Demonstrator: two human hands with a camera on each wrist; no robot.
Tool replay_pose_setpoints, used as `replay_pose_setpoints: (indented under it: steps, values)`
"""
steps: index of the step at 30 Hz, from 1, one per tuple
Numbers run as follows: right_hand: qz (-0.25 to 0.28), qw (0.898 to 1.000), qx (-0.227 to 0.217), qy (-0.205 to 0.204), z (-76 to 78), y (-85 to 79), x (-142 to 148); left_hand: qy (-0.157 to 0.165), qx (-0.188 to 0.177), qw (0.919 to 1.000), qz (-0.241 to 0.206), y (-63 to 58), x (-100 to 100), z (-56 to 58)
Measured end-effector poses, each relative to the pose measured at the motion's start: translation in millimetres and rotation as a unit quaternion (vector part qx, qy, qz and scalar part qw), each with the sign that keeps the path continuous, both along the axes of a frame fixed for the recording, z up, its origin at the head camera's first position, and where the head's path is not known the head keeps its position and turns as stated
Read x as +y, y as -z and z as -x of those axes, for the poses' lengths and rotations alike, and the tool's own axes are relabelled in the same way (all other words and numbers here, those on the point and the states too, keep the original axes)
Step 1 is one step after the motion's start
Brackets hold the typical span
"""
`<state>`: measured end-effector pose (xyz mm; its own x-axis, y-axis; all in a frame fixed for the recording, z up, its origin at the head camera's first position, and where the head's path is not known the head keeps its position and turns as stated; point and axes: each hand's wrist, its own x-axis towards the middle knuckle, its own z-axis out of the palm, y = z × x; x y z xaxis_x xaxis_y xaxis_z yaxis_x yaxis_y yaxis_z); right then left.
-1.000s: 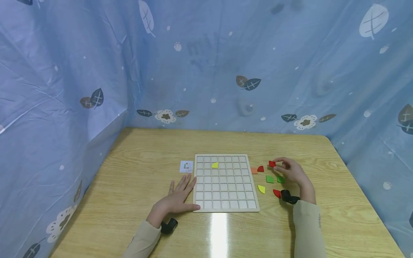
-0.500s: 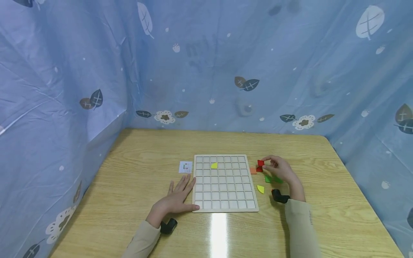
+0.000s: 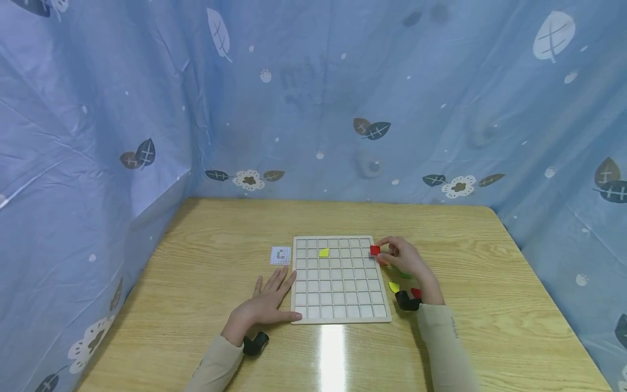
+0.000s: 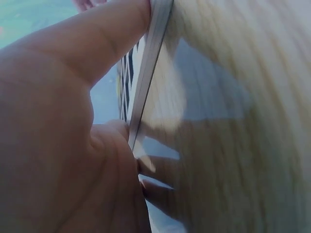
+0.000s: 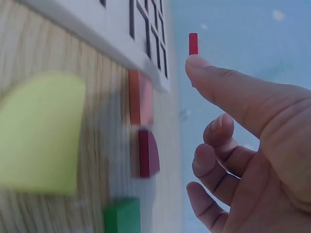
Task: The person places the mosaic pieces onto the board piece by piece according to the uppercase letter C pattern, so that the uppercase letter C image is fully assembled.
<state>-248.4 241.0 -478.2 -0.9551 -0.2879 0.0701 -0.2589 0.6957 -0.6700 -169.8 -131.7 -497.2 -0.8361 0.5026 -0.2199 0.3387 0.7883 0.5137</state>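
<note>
A red square tile [image 3: 375, 250] is pinched by my right hand [image 3: 409, 260], raised over the right edge of the white gridded board [image 3: 338, 283]. In the right wrist view the red tile [image 5: 193, 43] stands edge-on above the thumb tip, the other fingers loosely bent below. My left hand [image 3: 264, 307] lies spread at the board's left side, thumb on its lower left corner. Close up, the left wrist view has that thumb [image 4: 82, 41] against the board's rim [image 4: 148, 73]. One yellow quarter-round tile [image 3: 324, 252] sits in a cell of the upper rows.
Right of the board lie an orange tile [image 5: 141, 99], a dark red rounded piece [image 5: 148, 153], a green piece [image 5: 122, 216], a yellow quarter-round [image 3: 394, 287] and a red piece [image 3: 416, 293]. A small printed grid card [image 3: 280, 255] lies left of the board. Blue curtains surround the table.
My right hand has carried the red square tile leftward from among the loose pieces to the board's right edge. My left hand has stayed in place.
</note>
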Motion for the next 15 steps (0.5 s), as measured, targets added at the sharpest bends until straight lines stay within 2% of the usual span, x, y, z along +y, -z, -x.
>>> replay_pose_setpoints:
  steps: [6, 15]
  values:
    - [-0.007, 1.000, 0.007, -0.014, -1.0, -0.5, -14.6, -0.002, 0.000, 1.0000, 0.006, -4.9, 1.2, 0.5]
    - [-0.013, 1.000, 0.010, -0.017, 2.7, -1.3, -33.2, 0.004, -0.003, 0.9999, 0.010, -4.6, 0.5, 2.1]
